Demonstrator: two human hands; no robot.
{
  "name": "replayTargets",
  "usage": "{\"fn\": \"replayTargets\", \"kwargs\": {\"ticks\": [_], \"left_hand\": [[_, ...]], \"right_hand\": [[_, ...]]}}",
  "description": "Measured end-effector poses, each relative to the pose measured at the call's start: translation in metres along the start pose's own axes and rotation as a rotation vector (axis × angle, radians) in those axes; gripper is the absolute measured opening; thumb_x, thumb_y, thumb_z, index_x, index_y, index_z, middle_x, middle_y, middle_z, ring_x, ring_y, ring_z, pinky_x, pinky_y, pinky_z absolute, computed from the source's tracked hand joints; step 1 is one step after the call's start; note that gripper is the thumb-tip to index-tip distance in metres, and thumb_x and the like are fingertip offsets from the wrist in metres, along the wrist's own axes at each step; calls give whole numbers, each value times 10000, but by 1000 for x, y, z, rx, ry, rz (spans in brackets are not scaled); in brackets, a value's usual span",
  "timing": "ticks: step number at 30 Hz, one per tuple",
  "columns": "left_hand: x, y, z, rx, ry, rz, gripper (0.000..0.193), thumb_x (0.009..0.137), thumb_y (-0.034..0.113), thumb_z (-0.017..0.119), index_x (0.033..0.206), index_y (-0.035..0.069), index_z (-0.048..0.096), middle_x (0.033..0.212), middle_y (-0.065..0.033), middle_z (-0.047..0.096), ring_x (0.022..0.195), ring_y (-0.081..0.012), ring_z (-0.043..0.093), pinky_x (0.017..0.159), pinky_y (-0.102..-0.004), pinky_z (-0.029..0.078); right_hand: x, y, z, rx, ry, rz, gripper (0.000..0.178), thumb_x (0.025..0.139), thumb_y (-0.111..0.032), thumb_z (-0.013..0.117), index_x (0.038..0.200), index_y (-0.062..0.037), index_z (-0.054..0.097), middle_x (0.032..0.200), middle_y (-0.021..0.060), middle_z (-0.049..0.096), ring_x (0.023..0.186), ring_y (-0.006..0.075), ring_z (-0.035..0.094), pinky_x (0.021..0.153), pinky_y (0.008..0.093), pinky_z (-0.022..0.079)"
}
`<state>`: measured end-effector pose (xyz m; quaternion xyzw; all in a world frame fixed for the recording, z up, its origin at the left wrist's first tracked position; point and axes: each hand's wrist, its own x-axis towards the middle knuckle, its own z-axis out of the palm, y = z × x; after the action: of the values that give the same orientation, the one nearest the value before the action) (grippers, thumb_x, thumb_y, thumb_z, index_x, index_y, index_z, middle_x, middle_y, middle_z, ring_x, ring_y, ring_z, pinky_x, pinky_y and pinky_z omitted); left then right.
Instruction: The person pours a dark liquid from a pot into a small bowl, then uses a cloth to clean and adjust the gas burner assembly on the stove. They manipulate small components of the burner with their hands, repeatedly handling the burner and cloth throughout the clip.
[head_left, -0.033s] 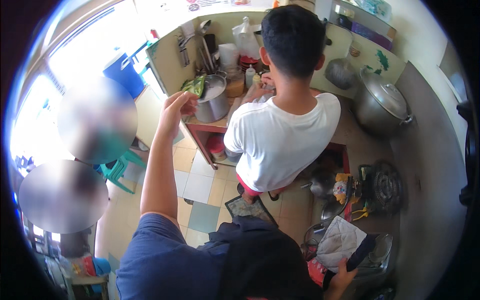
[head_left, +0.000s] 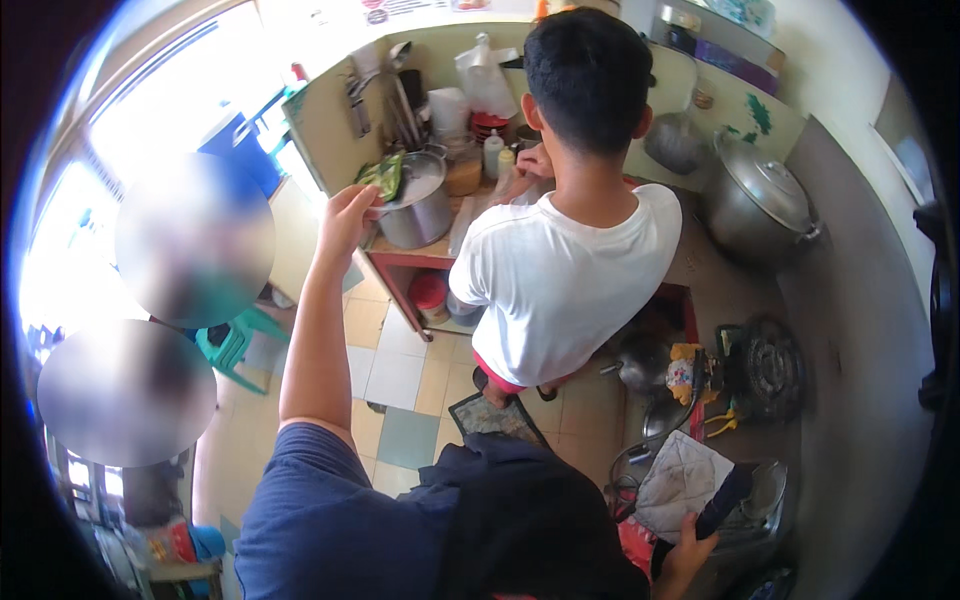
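My left hand (head_left: 352, 218) reaches forward to the near left rim of a tall metal pot (head_left: 418, 220). Its fingers are pinched together; what lies between them is too small to make out. A folded green leaf (head_left: 382, 176) rests at the pot's edge, just past my fingertips. Whitish contents show inside the pot. At lower right, my right hand (head_left: 688, 552) is closed around the dark edge of a quilted pot holder (head_left: 683, 485), pale grey with a navy side. The lower part of that hand is cut off by the picture's edge.
A person in a white shirt (head_left: 575, 290) stands ahead, hands at the counter. Squeeze bottles (head_left: 493, 155) stand by the pot. A big lidded pot (head_left: 762, 205), a black burner (head_left: 768, 370) and a kettle (head_left: 642, 362) are at right. A mat (head_left: 497, 418) lies on the tiles.
My left hand has come nearer the pot, its fingers drawn closer together by the rim. The view has shifted slightly. My right hand keeps its hold on the pot holder.
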<state>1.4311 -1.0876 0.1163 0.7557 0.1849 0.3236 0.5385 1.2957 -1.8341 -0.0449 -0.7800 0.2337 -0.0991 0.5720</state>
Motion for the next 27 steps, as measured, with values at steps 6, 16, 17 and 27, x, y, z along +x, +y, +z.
{"fn": "replayTargets", "kwargs": {"ticks": [6,16,17,27], "left_hand": [[178,-149,30,790,86,-38,828,914,576,749,1482,-9,601,1489,-252,629,1385,-413,595,1161,-494,468],[335,-279,7,1376,-232,-4,553,1009,489,527,1102,9,787,1066,-246,786,985,-466,758,854,-577,556],[333,-280,-3,1375,-218,105,519,1034,460,528,1085,17,794,1045,-253,784,976,-422,775,833,-554,577],[140,-111,9,468,-60,300,526,1035,427,559,1243,-42,673,1260,-200,709,1142,-372,689,986,-540,514]], "right_hand": [[-31,-28,57,25,-79,27,298,963,-223,780,1107,12,667,998,14,634,882,132,575,805,317,491],[-79,-80,115,-106,-91,208,403,979,-323,791,1226,-12,720,988,18,691,922,124,602,840,330,521],[-82,-80,112,-109,-128,280,427,981,-340,791,1242,-10,718,999,26,695,933,127,604,852,332,523],[-124,-12,79,13,-10,355,432,1041,-345,726,1295,2,684,1062,25,695,998,131,608,926,344,515]]}}
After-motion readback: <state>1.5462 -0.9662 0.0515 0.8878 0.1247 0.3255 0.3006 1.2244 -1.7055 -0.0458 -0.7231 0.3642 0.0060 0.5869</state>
